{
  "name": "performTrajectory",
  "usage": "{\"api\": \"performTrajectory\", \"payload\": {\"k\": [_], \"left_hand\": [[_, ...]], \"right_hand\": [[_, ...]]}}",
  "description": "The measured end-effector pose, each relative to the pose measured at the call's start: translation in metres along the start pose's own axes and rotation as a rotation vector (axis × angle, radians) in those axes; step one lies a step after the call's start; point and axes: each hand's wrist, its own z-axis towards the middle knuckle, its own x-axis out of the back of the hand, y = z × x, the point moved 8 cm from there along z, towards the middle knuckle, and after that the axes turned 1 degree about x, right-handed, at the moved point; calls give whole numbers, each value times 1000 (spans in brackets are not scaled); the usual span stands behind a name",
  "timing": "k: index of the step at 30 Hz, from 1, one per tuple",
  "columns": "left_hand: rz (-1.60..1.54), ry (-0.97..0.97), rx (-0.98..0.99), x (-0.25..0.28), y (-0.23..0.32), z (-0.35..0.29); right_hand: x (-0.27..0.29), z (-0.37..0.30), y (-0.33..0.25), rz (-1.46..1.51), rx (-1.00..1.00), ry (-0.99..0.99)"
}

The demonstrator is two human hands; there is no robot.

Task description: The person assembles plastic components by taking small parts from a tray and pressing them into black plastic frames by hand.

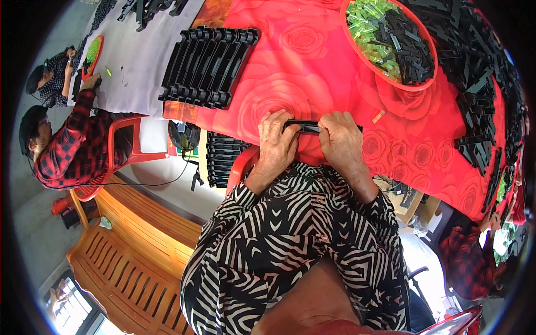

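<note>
1. Black slim bar of hard-looking plastic (305, 124): we see it raised at the near side of the bench (335, 95) with its red rose-patterned cloth, held crosswise between both hands.
2. Leftmost lies a neat row of ribbed black plastic parts (209, 67), well apart from the bar.
3. Next, our left hand (275, 139) is closed on the bar's left portion, thumb on the near side; our palm hides that end.
4. Along the exposed middle, we judge the bar light and stiff, perhaps a little slick; being narrow, it could twist or snap if we bent it hard.
5. Our right hand (341, 142) is curled tightly around the right portion. We would keep hold near both ends, pressing evenly with thumbs.
6. Rightmost, near the bench's far side, sits a round orange-red plastic tub (419, 88) of yellow-green and black small pieces.
</note>
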Motion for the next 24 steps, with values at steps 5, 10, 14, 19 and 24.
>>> {"api": "performTrajectory", "payload": {"k": [5, 10, 14, 19, 24], "left_hand": [[-2, -20, 3, -3, 1, 0], [21, -62, 9, -5, 3, 3], [33, -69, 17, -6, 2, 3], [3, -70, 50, -6, 0, 4], [16, -99, 54, -5, -1, 5]], "right_hand": [[-1, 1, 1, -64, -6, -32], [-1, 0, 4, -32, -16, -18], [2, -2, 6, 140, -33, 29], [2, -3, 5, 188, -41, 40], [-3, -6, 4, 13, 22, 30]]}}
